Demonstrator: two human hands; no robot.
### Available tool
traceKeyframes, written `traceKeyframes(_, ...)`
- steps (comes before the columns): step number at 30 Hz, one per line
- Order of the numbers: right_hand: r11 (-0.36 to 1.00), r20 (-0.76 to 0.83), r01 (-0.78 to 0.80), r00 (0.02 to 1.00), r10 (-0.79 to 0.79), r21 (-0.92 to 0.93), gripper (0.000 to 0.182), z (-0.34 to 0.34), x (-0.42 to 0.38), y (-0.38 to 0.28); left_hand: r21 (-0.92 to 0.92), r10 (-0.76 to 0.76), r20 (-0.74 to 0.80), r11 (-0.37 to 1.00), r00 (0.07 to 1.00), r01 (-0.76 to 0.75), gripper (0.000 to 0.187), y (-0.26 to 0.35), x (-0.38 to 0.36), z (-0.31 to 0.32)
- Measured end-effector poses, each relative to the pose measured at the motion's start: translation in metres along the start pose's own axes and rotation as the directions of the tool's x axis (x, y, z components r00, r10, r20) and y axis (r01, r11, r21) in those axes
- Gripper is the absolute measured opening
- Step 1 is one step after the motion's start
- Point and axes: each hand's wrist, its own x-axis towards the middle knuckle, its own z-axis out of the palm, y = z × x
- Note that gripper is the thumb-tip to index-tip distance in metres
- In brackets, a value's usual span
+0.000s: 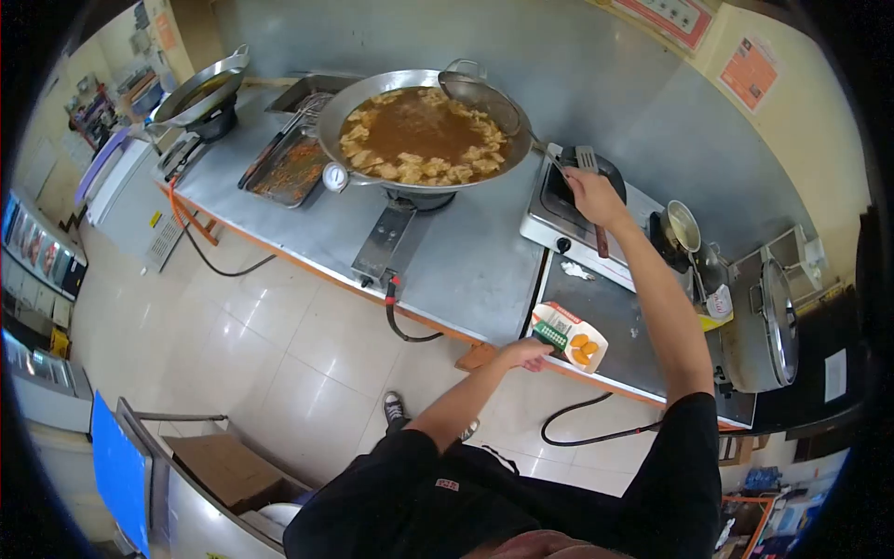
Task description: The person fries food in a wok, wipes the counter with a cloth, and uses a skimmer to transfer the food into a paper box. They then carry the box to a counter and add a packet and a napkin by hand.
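A large wok (424, 130) of brown oil holds many golden fried pieces around its rim. My right hand (596, 196) is closed on the handle of a mesh strainer (480, 101), whose basket rests over the wok's right side. My left hand (526, 354) is at the table's front edge, its fingers closed at the near side of a paper tray (596, 349) with a few orange-brown pieces and a green item (550, 334). Below my right hand, a slotted spatula (587, 160) with a brown handle lies on the white stove.
A white gas stove (596, 256) stands right of the wok. Left of the wok are a metal tray (292, 172) with crumbs and a smaller wok (200, 93). Farther right are a small pan (683, 226) and a big lidded pot (752, 345). Hoses hang below the table edge.
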Motion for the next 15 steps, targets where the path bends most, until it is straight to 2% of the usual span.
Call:
traceKeyframes(2, 0.999, 0.045, 0.023, 0.999, -0.025, 0.029, 0.026, -0.013, -0.013, -0.007, -0.127, 0.116, 0.016, 0.985, 0.993, -0.113, 0.049, -0.02, -0.042, -0.023)
traceKeyframes(4, 1.0, 0.078, 0.003, 0.997, -0.003, 0.007, 0.029, -0.032, -0.022, -0.02, -0.276, 0.124, 0.046, 0.955, 0.991, -0.107, 0.05, -0.042, -0.106, -0.051)
traceKeyframes(6, 0.997, 0.108, -0.074, 0.991, 0.074, -0.006, 0.029, -0.051, -0.035, -0.038, -0.407, 0.219, -0.029, 0.888, 0.975, -0.211, 0.05, -0.095, -0.17, -0.084)
traceKeyframes(7, 0.997, 0.097, -0.072, 0.993, 0.072, -0.002, 0.029, -0.057, -0.041, -0.043, -0.479, 0.342, -0.054, 0.815, 0.938, -0.325, 0.05, -0.151, -0.192, -0.108)
traceKeyframes(8, 0.997, 0.086, -0.071, 0.994, 0.071, 0.0, 0.029, -0.063, -0.046, -0.047, -0.515, 0.271, -0.142, 0.801, 0.952, -0.305, 0.051, -0.183, -0.226, -0.122)
traceKeyframes(9, 0.997, 0.074, -0.071, 0.995, 0.071, -0.001, 0.03, -0.068, -0.049, -0.049, -0.525, 0.275, -0.231, 0.772, 0.933, -0.357, 0.05, -0.232, -0.254, -0.136)
traceKeyframes(10, 0.997, 0.067, -0.082, 0.994, 0.082, -0.002, 0.029, -0.07, -0.05, -0.051, -0.576, -0.043, -0.396, 0.79, 0.917, -0.211, 0.046, -0.242, -0.291, -0.133)
traceKeyframes(11, 0.995, 0.06, -0.096, 0.994, 0.096, -0.003, 0.029, -0.072, -0.051, -0.054, -0.616, -0.116, -0.469, 0.753, 0.876, -0.23, 0.043, -0.287, -0.313, -0.143)
traceKeyframes(15, 0.991, -0.018, -0.047, 0.999, 0.045, -0.125, 0.029, -0.058, -0.047, -0.049, -0.69, -0.419, -0.698, 0.612, 0.581, -0.387, 0.041, -0.417, -0.394, -0.127)
